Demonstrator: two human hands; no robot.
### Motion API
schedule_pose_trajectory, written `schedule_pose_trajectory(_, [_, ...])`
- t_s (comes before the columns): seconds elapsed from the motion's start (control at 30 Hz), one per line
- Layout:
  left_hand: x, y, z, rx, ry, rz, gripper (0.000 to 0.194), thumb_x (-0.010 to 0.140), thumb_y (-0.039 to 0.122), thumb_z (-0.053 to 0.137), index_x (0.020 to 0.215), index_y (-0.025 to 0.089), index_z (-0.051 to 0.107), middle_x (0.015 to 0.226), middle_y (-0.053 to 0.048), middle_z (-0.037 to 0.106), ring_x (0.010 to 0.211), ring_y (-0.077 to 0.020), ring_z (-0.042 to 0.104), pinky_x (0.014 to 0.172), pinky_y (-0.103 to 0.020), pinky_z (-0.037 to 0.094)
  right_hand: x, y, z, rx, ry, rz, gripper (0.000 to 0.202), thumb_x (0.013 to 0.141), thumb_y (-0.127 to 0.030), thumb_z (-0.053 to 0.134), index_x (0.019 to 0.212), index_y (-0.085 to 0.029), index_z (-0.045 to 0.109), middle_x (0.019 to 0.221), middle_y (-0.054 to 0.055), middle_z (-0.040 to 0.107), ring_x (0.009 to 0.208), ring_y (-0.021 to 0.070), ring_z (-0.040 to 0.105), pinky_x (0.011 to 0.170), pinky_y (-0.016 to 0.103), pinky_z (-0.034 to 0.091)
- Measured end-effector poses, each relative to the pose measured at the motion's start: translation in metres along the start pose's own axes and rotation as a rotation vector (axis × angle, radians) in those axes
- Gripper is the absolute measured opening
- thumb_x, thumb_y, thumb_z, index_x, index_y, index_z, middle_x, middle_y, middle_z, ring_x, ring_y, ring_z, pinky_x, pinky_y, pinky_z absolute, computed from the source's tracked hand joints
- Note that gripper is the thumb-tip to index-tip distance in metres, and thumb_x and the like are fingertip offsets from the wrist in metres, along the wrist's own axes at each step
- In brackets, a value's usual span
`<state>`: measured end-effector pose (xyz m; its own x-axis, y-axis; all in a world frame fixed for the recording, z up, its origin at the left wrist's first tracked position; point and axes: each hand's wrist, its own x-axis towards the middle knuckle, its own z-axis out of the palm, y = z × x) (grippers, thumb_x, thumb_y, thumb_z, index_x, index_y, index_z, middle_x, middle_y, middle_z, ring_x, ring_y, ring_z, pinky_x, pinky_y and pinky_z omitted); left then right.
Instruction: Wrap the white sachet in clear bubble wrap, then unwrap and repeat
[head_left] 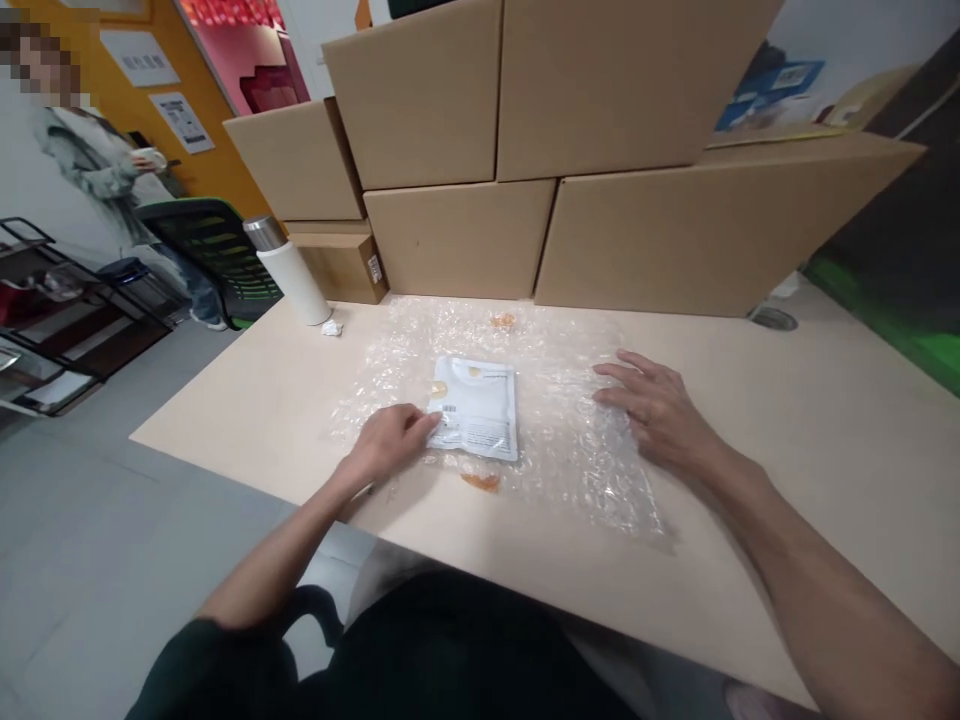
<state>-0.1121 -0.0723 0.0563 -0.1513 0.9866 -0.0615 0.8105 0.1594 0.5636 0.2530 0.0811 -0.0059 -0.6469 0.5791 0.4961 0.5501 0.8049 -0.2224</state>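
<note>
A flat white printed pouch (480, 405) lies on a spread sheet of clear bubble wrap (562, 430) on the table. My left hand (394, 438) is closed at the pouch's lower left corner, its thumb on the edge. Over the right part of the bubble wrap is my right hand (656, 405), fingers spread and slightly bent, touching or just above the sheet's edge. Nothing shows between its fingers. Two orange patches, one behind and one in front of the pouch, show at the bubble wrap.
Cardboard boxes (457, 240) stand stacked along the table's back. A white bottle (294, 280) with a metal cap stands at the back left, a crumpled white scrap (332, 328) beside it. Beyond are a green-black chair (214, 250), a cart (75, 330) and a standing person (97, 170).
</note>
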Motion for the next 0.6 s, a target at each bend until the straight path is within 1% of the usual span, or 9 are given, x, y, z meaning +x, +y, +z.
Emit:
schedule_pose_trajectory(0.07, [0.016, 0.000, 0.010, -0.073, -0.009, -0.053, 0.037, 0.084, 0.052, 0.060, 0.066, 0.019, 0.058, 0.059, -0.001, 0.058, 0.055, -0.0150, 0.049, 0.053, -0.027, 0.031, -0.001, 0.001, 0.001, -0.013, -0.007, -0.001, 0.045, 0.071, -0.001, 0.046, 0.096, -0.031, 0.070, 0.132, 0.004, 0.065, 0.139, 0.0344, 0.045, 0.102, 0.061, 0.042])
schedule_pose_trajectory(0.13, [0.026, -0.009, 0.015, -0.214, -0.008, -0.071, 0.036, 0.082, 0.051, 0.061, 0.066, 0.019, 0.057, 0.057, 0.000, 0.055, 0.053, -0.0132, 0.047, 0.051, -0.025, 0.031, -0.002, 0.002, 0.002, -0.022, -0.005, -0.009, 0.046, 0.070, 0.000, 0.046, 0.095, -0.030, 0.070, 0.131, 0.005, 0.066, 0.138, 0.0340, 0.046, 0.102, 0.060, 0.043])
schedule_pose_trajectory(0.17, [0.028, -0.015, 0.014, -0.270, 0.007, -0.083, 0.036, 0.081, 0.050, 0.060, 0.066, 0.018, 0.057, 0.057, 0.001, 0.054, 0.052, -0.0125, 0.046, 0.050, -0.025, 0.031, -0.003, 0.002, 0.002, -0.025, -0.001, -0.014, 0.046, 0.070, 0.001, 0.046, 0.095, -0.029, 0.070, 0.131, 0.005, 0.066, 0.138, 0.0338, 0.047, 0.102, 0.060, 0.043])
schedule_pose_trajectory(0.23, [0.028, -0.031, 0.006, -0.317, 0.068, -0.131, 0.036, 0.079, 0.052, 0.061, 0.067, 0.018, 0.058, 0.056, 0.001, 0.053, 0.051, -0.0117, 0.046, 0.050, -0.024, 0.032, -0.004, 0.003, 0.004, -0.030, 0.008, -0.024, 0.046, 0.070, 0.002, 0.045, 0.095, -0.028, 0.069, 0.130, 0.005, 0.067, 0.138, 0.0336, 0.047, 0.102, 0.059, 0.044])
schedule_pose_trajectory(0.33, [0.020, -0.057, -0.016, -0.304, 0.165, -0.213, 0.036, 0.075, 0.051, 0.064, 0.065, 0.017, 0.058, 0.055, 0.002, 0.052, 0.051, -0.0114, 0.045, 0.049, -0.023, 0.033, -0.006, 0.006, 0.008, -0.022, 0.017, -0.032, 0.045, 0.071, 0.001, 0.045, 0.096, -0.027, 0.069, 0.129, 0.005, 0.068, 0.138, 0.0336, 0.047, 0.103, 0.060, 0.044])
schedule_pose_trajectory(0.43, [0.016, -0.079, -0.037, -0.253, 0.215, -0.270, 0.034, 0.071, 0.049, 0.066, 0.061, 0.018, 0.058, 0.052, 0.003, 0.050, 0.052, -0.0121, 0.044, 0.050, -0.024, 0.031, -0.008, 0.013, 0.010, 0.001, 0.018, -0.037, 0.041, 0.077, -0.003, 0.045, 0.096, -0.028, 0.071, 0.128, 0.005, 0.068, 0.138, 0.0349, 0.048, 0.103, 0.063, 0.044])
schedule_pose_trajectory(0.5, [0.017, -0.091, -0.044, -0.220, 0.240, -0.301, 0.031, 0.069, 0.045, 0.068, 0.057, 0.018, 0.058, 0.050, 0.003, 0.049, 0.053, -0.0130, 0.045, 0.051, -0.025, 0.031, -0.006, 0.017, 0.004, 0.024, 0.015, -0.044, 0.040, 0.083, -0.007, 0.043, 0.097, -0.029, 0.072, 0.127, 0.006, 0.069, 0.136, 0.0361, 0.049, 0.101, 0.064, 0.046])
schedule_pose_trajectory(0.57, [0.020, -0.098, -0.047, -0.194, 0.267, -0.320, 0.027, 0.067, 0.041, 0.069, 0.055, 0.019, 0.059, 0.052, 0.001, 0.051, 0.057, -0.0147, 0.049, 0.054, -0.025, 0.032, 0.000, 0.015, -0.010, 0.057, 0.014, -0.045, 0.039, 0.089, -0.013, 0.042, 0.101, -0.033, 0.073, 0.129, 0.005, 0.067, 0.135, 0.0362, 0.050, 0.100, 0.063, 0.048])
schedule_pose_trajectory(0.6, [0.022, -0.100, -0.048, -0.185, 0.286, -0.325, 0.025, 0.067, 0.039, 0.069, 0.055, 0.019, 0.060, 0.054, 0.000, 0.053, 0.060, -0.0159, 0.051, 0.055, -0.026, 0.033, 0.005, 0.010, -0.018, 0.079, 0.016, -0.042, 0.038, 0.092, -0.017, 0.042, 0.105, -0.035, 0.072, 0.132, 0.004, 0.066, 0.136, 0.0356, 0.050, 0.101, 0.062, 0.049])
